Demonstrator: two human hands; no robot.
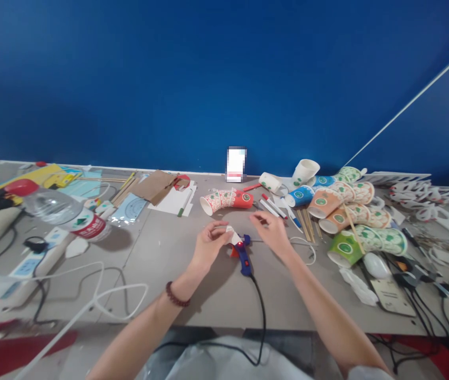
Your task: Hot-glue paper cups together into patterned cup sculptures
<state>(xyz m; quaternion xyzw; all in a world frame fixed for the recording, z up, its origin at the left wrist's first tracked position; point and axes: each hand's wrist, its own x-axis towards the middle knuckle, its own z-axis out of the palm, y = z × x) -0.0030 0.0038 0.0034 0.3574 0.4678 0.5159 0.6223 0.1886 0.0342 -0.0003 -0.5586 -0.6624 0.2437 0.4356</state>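
Left hand point(210, 243) reaches in from the lower left, a beaded bracelet point(177, 295) at its wrist, with thumb and fingers curled to a narrow gap at a small white piece point(231, 233); whether they grip it, I cannot tell. Right hand point(270, 230) comes from the lower right, wrist bent and fingers pointing up and left, thumb and forefinger drawn near each other; I cannot tell whether something small sits between them. Between the two forearms, over the middle of the counter point(145, 264), is the blue glue gun point(244, 258), just beside the left fingertips. Its handle's long axis slants from the red light at upper left down to the lower right, the butt toward the person, where a black cord point(263, 306) leaves it. Behind both hands, joined paper cups point(228, 200) lie lengthwise left to right, open mouth facing left
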